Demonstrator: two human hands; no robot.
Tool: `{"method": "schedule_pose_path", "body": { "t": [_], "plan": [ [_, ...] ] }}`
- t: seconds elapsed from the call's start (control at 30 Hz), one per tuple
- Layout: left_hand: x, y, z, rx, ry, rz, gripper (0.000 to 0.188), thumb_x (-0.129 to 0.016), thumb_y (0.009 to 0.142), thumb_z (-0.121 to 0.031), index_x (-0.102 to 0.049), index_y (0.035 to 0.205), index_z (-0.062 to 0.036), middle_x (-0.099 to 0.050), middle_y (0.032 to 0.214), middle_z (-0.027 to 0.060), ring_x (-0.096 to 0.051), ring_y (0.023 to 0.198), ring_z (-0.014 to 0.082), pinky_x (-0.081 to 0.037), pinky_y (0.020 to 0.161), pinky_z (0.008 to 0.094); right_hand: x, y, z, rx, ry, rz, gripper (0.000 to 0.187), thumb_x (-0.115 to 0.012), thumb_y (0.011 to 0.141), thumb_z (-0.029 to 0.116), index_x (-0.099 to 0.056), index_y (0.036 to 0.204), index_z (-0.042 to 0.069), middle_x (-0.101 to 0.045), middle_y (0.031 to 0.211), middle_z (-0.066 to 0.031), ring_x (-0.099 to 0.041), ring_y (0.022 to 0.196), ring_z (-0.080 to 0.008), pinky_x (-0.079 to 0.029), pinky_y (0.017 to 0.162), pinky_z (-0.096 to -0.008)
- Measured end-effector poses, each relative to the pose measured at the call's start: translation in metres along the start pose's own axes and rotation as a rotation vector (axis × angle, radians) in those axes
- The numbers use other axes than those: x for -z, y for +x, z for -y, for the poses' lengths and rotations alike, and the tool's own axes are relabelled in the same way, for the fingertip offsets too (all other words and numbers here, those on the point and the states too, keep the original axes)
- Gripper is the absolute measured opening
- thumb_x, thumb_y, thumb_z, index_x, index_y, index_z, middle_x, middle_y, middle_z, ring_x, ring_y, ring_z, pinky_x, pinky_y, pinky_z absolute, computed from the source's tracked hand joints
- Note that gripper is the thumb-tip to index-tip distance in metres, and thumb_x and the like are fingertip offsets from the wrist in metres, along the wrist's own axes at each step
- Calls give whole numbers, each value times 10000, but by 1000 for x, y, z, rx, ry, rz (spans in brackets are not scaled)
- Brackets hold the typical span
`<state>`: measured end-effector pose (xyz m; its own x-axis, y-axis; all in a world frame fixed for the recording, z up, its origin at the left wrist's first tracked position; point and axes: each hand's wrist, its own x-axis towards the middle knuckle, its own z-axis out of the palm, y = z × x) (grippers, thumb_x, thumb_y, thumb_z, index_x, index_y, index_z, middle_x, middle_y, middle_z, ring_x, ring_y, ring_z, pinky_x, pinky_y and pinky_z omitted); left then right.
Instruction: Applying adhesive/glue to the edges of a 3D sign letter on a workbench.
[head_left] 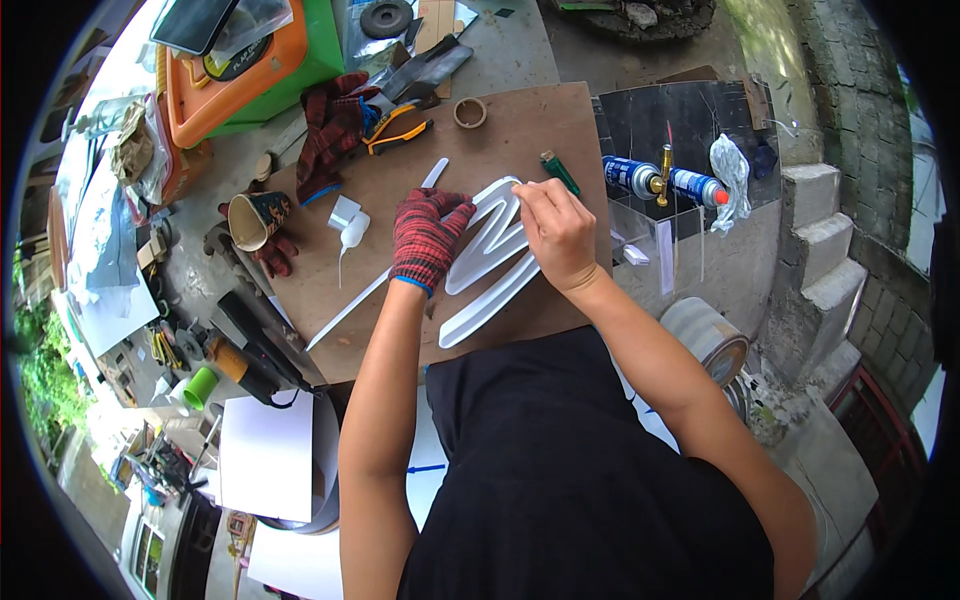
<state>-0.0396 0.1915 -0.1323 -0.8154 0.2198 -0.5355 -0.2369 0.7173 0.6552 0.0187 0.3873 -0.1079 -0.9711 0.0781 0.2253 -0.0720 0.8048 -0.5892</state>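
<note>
Lying between the curled left hand gripping it and pinched right hand, hold unclear, is a white zigzag piece

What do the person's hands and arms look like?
The left hand wears a red-and-black knitted glove with a blue edge at the wrist. The right hand is bare. Both forearms are bare too, with no sleeves, watch or bracelet showing.

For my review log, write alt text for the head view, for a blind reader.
A person's red-gloved left hand and bare right hand touch a white zigzag-shaped piece on a brown board. Nearby lie a green lighter, orange-handled pliers and two blue canisters.
</note>
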Motion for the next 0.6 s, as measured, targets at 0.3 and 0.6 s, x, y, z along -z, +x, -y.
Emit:
{"method": "schedule_pose_path", "body": {
  "t": [0.3, 0.6],
  "plan": [
    [4, 3, -7, 16, 52, 40, 349, -727, 917, -392, -803, 1124, -122, -688, 1185, 210, -655, 1107, 377, -501, 999, 455, 7, 7, -6, 13, -9, 99, 203, -742, 827, 20, -706, 1008, 105, -622, 873, -44, -679, 798, -266, -556, 696, -381],
    [11, 7, -12, 47, 55, 130, 416, -707, 929, -456, -793, 1161, -122, -671, 1215, 215, -660, 1117, 382, -499, 997, 455, 26, 24, -13, 201, -42, 302, 86, -726, 887, 95, -725, 971, 111, -686, 944, 1, -649, 928, -208, -425, 829, -366]
  ]
}}
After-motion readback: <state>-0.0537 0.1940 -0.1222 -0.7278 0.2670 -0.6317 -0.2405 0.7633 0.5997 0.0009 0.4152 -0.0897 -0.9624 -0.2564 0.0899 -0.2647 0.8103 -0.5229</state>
